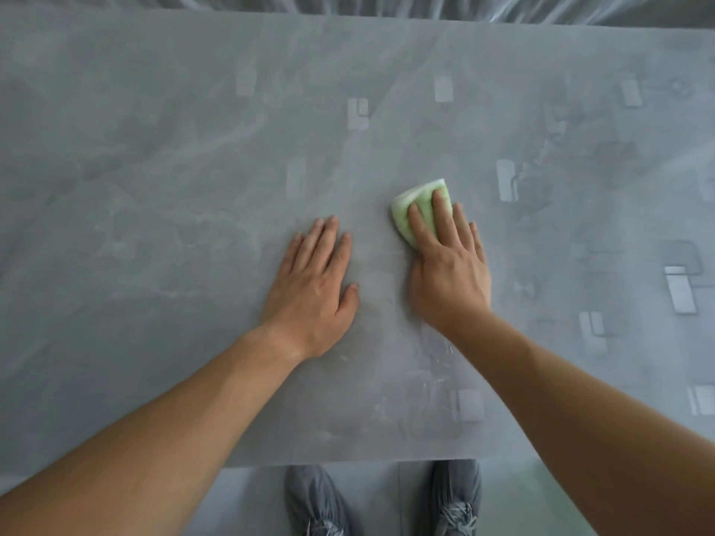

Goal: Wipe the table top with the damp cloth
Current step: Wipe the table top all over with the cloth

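A grey marbled table top [174,179] fills most of the view. A folded light green cloth [416,205] lies on it a little right of the middle. My right hand [449,265] presses flat on the cloth, with its fingers spread over the cloth's near half; the far end of the cloth sticks out past the fingertips. My left hand [313,280] rests palm down on the bare table just left of the cloth, holding nothing. Faint wet smears [433,353] show on the surface near my right wrist.
Pale rectangular reflections [507,179] dot the glossy surface. The table's near edge [348,463] runs across the bottom, with my two grey shoes [456,497] on the floor below it. Wrinkled clear plastic sheeting [387,3] lies beyond the far edge.
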{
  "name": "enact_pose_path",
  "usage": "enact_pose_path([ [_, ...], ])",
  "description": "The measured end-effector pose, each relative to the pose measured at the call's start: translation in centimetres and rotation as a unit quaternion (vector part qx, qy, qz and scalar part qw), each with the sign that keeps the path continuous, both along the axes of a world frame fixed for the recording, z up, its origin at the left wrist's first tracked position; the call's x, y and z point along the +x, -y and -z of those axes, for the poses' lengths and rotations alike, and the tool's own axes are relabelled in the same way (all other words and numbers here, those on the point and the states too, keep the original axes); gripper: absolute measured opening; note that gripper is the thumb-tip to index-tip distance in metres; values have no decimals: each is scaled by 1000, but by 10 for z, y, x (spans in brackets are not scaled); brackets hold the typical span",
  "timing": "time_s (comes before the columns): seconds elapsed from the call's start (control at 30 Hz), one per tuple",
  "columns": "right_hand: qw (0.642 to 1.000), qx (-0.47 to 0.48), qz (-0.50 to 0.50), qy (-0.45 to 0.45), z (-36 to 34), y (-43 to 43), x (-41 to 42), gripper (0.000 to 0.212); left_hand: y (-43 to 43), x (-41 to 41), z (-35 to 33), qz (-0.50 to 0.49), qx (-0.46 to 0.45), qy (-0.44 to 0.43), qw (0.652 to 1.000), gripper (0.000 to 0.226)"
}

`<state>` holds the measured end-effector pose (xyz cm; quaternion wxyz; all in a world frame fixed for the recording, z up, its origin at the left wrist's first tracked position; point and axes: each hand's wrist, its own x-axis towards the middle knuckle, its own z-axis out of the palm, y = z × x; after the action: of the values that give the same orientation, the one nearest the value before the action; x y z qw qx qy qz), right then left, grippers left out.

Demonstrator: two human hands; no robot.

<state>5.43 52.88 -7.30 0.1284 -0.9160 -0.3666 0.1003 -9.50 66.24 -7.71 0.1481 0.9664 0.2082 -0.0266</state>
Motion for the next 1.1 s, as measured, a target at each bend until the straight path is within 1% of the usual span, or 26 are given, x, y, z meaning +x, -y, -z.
enact_pose_path([
  [0.03,1000,6,-1,6,0,1,-11,71,1,-1,0,0,4,-3,1000,72],
  [0.07,1000,13,-24,14,2,4,-24,71,1,-1,0,-1,7,-3,1000,73],
  [0.13,994,18,-102,22,5,20,-48,69,2,-1,-2,-6,2,-2,1000,74],
  [0.2,987,9,-162,18,6,36,-50,64,2,0,-4,-11,-5,-6,1000,75],
  [0.23,985,9,-170,26,5,39,-39,65,2,1,-5,-13,-4,-9,1000,76],
  [0.27,988,7,-152,34,5,41,-26,67,3,2,-5,-15,-1,-12,1000,76],
  [0.33,997,-2,-68,24,3,40,-3,71,6,4,-6,-27,-3,-23,999,73],
  [0.4,1000,-5,1,8,2,36,-2,72,10,6,-5,-42,-11,-29,999,73],
  [0.43,1000,-2,10,10,1,37,-10,72,14,7,-5,-46,-12,-28,998,73],
  [0.47,1000,1,-5,16,2,40,-21,72,18,8,-5,-47,-11,-23,999,73],
  [0.53,996,2,-88,24,2,53,-38,68,27,9,-6,-44,-5,-12,999,74],
  [0.6,987,-9,-159,18,2,70,-34,64,38,10,-5,-33,-4,-15,999,73],
  [0.63,986,-16,-167,23,1,76,-24,65,44,10,-4,-27,-4,-19,999,72],
  [0.67,989,-21,-145,29,0,81,-12,67,48,10,-4,-27,-3,-21,999,71],
  [0.77,1000,-23,-10,11,-3,89,20,70,58,14,-3,-43,5,-25,999,69],
  [0.83,999,-23,27,8,-2,95,13,69,64,14,-1,-54,13,-34,998,70],
  [0.9,999,-17,-18,22,0,107,-9,71,70,16,-1,-67,20,-39,997,69],
  [1.0,989,-20,-140,30,3,133,-10,72,82,21,-3,-72,18,-44,996,68],
  [1.03,989,-21,-143,34,3,140,3,71,87,23,-4,-70,17,-46,996,68],
  [1.1,997,-18,-65,32,-1,149,30,71,96,25,-4,-70,20,-52,996,69],
])
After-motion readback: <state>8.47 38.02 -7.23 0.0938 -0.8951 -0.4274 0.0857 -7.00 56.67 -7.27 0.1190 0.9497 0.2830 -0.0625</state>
